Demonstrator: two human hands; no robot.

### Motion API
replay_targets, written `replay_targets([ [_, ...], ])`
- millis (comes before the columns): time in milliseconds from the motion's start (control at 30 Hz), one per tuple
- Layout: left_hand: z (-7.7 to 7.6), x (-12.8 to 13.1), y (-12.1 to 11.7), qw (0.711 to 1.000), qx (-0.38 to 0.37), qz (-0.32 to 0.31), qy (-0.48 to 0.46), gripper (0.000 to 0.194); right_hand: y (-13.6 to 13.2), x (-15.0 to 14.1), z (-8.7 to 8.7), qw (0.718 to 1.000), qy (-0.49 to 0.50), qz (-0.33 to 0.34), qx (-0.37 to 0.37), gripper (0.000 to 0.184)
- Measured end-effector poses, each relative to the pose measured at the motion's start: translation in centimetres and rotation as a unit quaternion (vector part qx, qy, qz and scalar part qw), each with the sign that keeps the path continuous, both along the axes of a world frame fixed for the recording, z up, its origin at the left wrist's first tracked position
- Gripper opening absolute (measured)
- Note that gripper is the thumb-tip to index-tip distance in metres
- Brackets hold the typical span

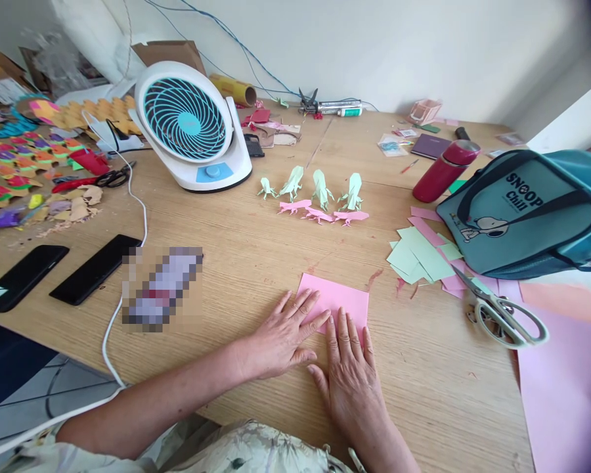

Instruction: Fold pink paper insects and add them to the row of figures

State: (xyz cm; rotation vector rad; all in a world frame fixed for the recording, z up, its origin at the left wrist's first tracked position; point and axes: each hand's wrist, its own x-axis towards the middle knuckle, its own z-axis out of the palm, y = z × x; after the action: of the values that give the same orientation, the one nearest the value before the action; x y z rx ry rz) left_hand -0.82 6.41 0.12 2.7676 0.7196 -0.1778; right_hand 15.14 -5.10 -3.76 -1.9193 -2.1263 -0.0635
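A sheet of pink paper (342,293) lies flat on the wooden table in front of me. My left hand (288,335) rests on its left side, fingers stretched out. Over the lower edge of the paper lies my right hand (349,364), also flat with fingers extended. Both hands cover the near part of the sheet, so that edge is hidden. Beyond the paper stand several folded light green paper figures (321,188), with pink folded figures (320,214) in front of them.
To the right are green paper pieces (418,256), scissors (502,312), a red bottle (446,172) and a teal bag (532,210). A white fan (211,174) stands at the back left. Black phones (96,268) and a white cable (109,335) lie on the left.
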Motion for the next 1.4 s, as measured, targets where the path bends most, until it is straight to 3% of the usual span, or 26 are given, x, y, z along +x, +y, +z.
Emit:
replay_targets([
  [200,-0.2,-0.2,0.4,1.0,-0.014,-0.014,-0.018,0.079,-1.0,1.1,0.0,1.0,-0.004,-0.029,-0.007,0.086],
  [600,-0.8,-0.5,0.5,0.998,-0.026,-0.014,-0.061,0.087,-3.3,3.1,-0.1,0.994,-0.047,-0.091,-0.022,0.074],
  [767,-1.3,-0.7,0.5,0.996,-0.024,-0.021,-0.082,0.087,-3.2,3.2,0.1,0.99,-0.049,-0.132,0.009,0.075],
  [1033,-0.4,0.0,-0.7,0.995,-0.006,-0.04,-0.095,0.086,-1.2,1.7,-0.3,0.999,-0.032,0.002,0.015,0.083],
  [1400,-0.9,0.0,-0.9,0.994,-0.039,-0.072,-0.068,0.088,-1.0,2.1,-0.4,0.999,-0.023,0.025,0.015,0.081],
])
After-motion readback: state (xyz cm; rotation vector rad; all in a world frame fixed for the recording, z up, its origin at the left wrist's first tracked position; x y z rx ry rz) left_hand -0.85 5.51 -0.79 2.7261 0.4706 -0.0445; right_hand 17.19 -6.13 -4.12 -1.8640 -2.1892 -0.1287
